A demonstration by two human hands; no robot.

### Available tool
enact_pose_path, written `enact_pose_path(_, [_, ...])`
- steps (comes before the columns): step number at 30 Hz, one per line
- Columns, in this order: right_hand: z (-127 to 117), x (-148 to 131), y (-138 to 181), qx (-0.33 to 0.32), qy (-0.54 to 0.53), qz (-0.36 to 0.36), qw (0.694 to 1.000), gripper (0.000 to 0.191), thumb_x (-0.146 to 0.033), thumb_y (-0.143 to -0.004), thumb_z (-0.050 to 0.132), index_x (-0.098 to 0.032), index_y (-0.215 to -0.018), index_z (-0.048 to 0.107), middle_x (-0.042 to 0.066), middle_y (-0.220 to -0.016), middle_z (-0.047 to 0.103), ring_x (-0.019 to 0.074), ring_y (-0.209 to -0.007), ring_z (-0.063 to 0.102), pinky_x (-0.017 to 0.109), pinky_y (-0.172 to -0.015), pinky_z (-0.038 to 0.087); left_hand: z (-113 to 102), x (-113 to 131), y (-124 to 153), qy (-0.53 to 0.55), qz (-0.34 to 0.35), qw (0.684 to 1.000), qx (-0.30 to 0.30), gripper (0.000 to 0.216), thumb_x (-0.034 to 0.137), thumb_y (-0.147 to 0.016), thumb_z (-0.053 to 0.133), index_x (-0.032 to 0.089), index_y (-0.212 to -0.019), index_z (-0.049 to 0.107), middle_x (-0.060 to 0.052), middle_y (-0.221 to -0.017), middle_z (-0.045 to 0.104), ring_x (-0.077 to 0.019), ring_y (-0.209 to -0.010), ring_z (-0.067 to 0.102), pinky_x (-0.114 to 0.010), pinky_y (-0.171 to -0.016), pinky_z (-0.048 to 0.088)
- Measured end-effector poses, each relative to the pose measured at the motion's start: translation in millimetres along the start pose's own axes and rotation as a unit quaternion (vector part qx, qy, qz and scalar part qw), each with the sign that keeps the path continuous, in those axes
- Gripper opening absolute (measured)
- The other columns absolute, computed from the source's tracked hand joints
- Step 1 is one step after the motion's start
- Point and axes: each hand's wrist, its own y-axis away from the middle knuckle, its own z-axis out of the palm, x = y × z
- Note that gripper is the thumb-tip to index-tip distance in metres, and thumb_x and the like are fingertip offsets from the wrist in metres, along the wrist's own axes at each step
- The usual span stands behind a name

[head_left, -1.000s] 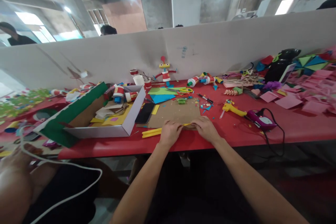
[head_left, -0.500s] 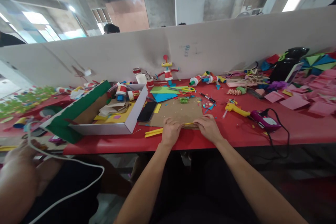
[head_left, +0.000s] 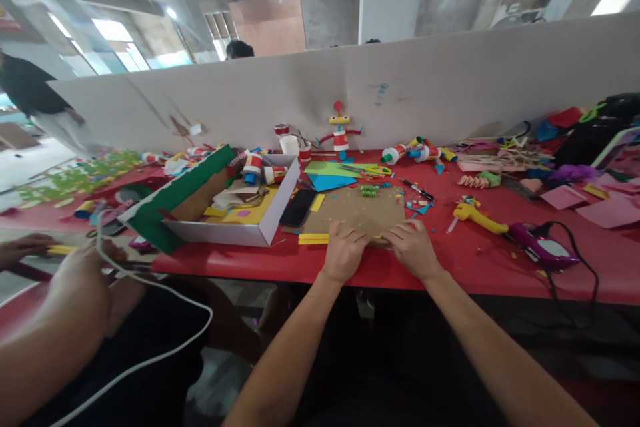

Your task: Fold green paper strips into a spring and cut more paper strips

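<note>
My left hand (head_left: 345, 252) and my right hand (head_left: 414, 248) rest at the front edge of a brown cardboard sheet (head_left: 345, 212). Both sets of fingers are closed on a narrow yellow paper strip (head_left: 376, 238), of which only a short middle piece shows. A longer folded yellow strip (head_left: 312, 239) sticks out left of my left hand; whether it joins the piece between my hands cannot be made out. Behind my hands, a green coiled paper spring (head_left: 369, 191) lies on the cardboard among small paper scraps.
On the left stands an open box (head_left: 220, 233) with paper-cup parts; beside it lies a black phone (head_left: 298, 207). Scissors (head_left: 376, 171), a paper-cup robot figure (head_left: 341, 140) and a pen (head_left: 417, 189) are behind. To the right sits a yellow glue gun (head_left: 483, 219). A co-worker's arm (head_left: 75, 293) is at left.
The view has turned slightly left, so everything sits further right. My hands stay closed on the yellow strip, and the folded strip at left lies more level. A standing person shows at far left.
</note>
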Motion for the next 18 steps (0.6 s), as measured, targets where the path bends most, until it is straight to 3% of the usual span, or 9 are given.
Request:
enact_pose_path(5, [0.9, 4.0, 4.2, 0.031, -0.006, 0.028, 0.999, 0.021, -0.010, -0.083, 0.047, -0.018, -0.090, 0.064, 0.005, -0.087, 0.068, 0.0176, -0.084, 0.055, 0.034, -0.085, 0.028, -3.4, -14.0, 0.2, -0.029, -0.031, 0.999, 0.000, 0.016, 0.014, -0.081, 0.049, 0.023, -0.087, 0.061, -0.001, -0.083, 0.068, -0.0162, -0.081, 0.059, -0.043, -0.099, 0.026])
enact_pose_path(10, [2.9, 1.6, 1.2, 0.026, -0.009, 0.032, 0.999, 0.022, -0.010, -0.084, 0.046, -0.020, -0.091, 0.064, 0.004, -0.086, 0.068, 0.0172, -0.084, 0.056, 0.035, -0.086, 0.027, -8.6, -30.8, 4.3, -0.020, -0.015, 1.000, 0.008, 0.016, 0.019, -0.083, 0.048, 0.022, -0.079, 0.063, -0.001, -0.079, 0.068, -0.0156, -0.077, 0.059, -0.042, -0.098, 0.028])
enact_pose_path(18, [2.3, -0.2, 1.5, 0.037, -0.019, 0.041, 0.998, 0.021, -0.010, -0.084, 0.045, -0.020, -0.088, 0.063, 0.002, -0.083, 0.068, 0.0162, -0.081, 0.056, 0.034, -0.086, 0.026, -2.4, -33.5, 9.9, -0.022, -0.024, 0.999, 0.035, 0.022, 0.011, -0.082, 0.048, 0.022, -0.078, 0.065, -0.001, -0.077, 0.069, -0.0147, -0.076, 0.058, -0.042, -0.096, 0.029])
